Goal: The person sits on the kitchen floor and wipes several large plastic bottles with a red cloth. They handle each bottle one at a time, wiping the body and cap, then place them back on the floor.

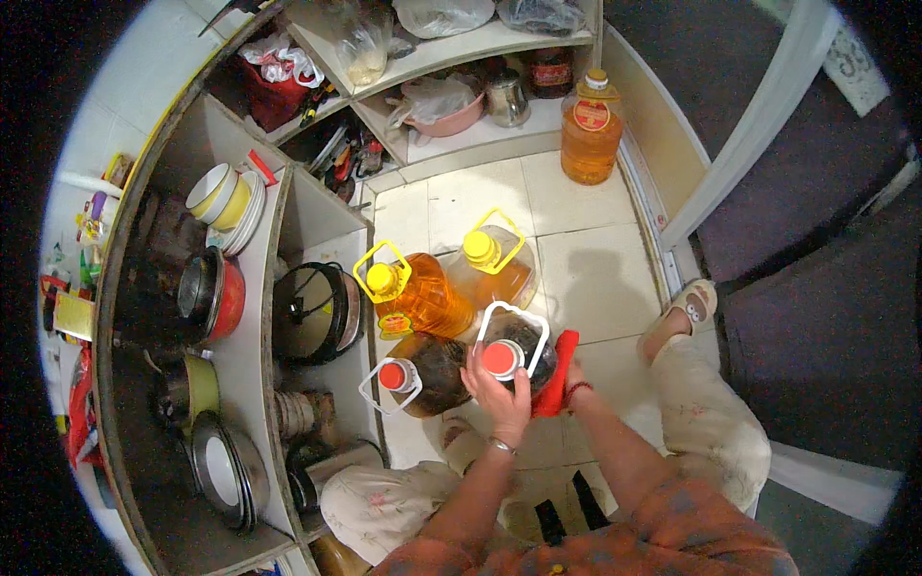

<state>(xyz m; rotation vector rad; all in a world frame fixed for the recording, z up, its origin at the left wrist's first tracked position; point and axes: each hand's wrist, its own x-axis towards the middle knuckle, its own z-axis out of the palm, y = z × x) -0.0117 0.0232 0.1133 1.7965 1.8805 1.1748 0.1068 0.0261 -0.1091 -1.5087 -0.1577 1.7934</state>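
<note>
A large dark jug (503, 358) with a red cap and a white loop handle stands in front of me. My left hand (501, 398) is closed about its top, with the thumb and fingers just below the cap. On its right side my right hand (575, 380) presses a red cloth (554, 381) to the jug; most of those fingers are hidden by the cloth. Close by on the left is a second dark jug (430, 374) with a red cap. Beyond these stand two yellow-capped oil jugs, one full and orange (431, 295), the other partly filled (506, 276).
Another oil bottle (590, 137) stands on the tiled floor (586, 278) at the far right. Shelves on the left hold stacked bowls (219, 195), pots and a round black appliance (312, 312). A pink basin (451, 117) sits on the back shelf. My feet flank the jugs.
</note>
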